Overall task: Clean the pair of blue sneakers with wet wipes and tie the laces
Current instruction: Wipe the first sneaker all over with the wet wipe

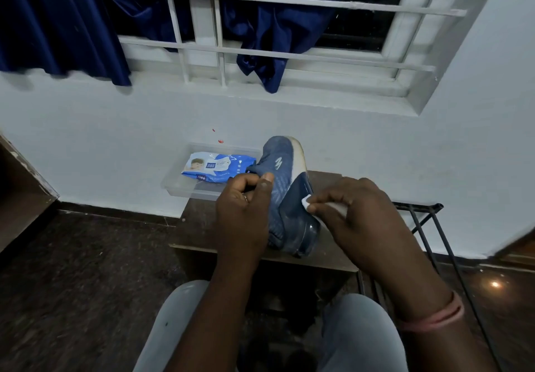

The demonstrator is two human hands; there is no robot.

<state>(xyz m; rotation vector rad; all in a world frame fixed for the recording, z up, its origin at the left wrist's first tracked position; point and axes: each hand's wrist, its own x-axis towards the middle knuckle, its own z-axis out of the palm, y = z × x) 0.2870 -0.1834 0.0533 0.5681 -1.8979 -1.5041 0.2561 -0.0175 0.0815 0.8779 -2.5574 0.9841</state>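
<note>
One blue sneaker (285, 186) with a white sole edge stands tilted on its side on a small brown table (199, 227), toe pointing away from me. My left hand (246, 212) grips the sneaker's upper by its opening, thumb along the knit side. My right hand (353, 212) pinches a white wet wipe (307, 201) and presses it against the dark blue heel part of the sneaker. Behind the shoe lies a blue wet wipes pack (215, 167) inside a clear plastic tray (176, 183). The second sneaker is not in view.
The table stands against a white wall under a barred window (289, 53) with dark blue curtains (58, 24). A black metal rack (428, 221) stands to the right of the table. My knees in grey trousers are below. Dark floor lies to the left.
</note>
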